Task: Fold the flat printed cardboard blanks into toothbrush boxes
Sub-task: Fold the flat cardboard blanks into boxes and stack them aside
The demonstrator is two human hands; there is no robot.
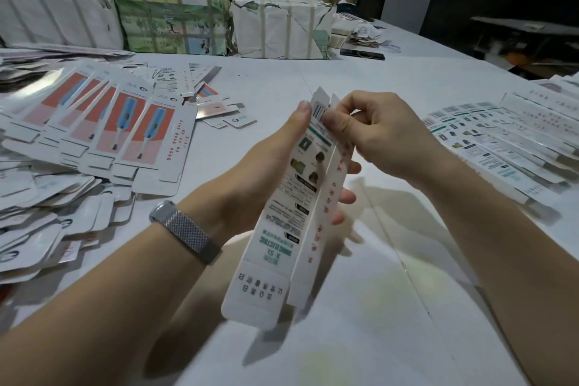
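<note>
One box blank [291,216], "X-S1" print, L hand [266,166] gripping, R hand [382,135] pinching flap

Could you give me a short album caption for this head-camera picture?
Left hand holds a half-folded toothbrush box while right hand pinches its top flap.

2 hands [260,172] share 1 part-folded box [300,197]. 5 red-printed blanks [147,135] fan out at left, 3 wrapped bundles [170,9] stand behind, and 1 wristband [185,230] shows.
</note>
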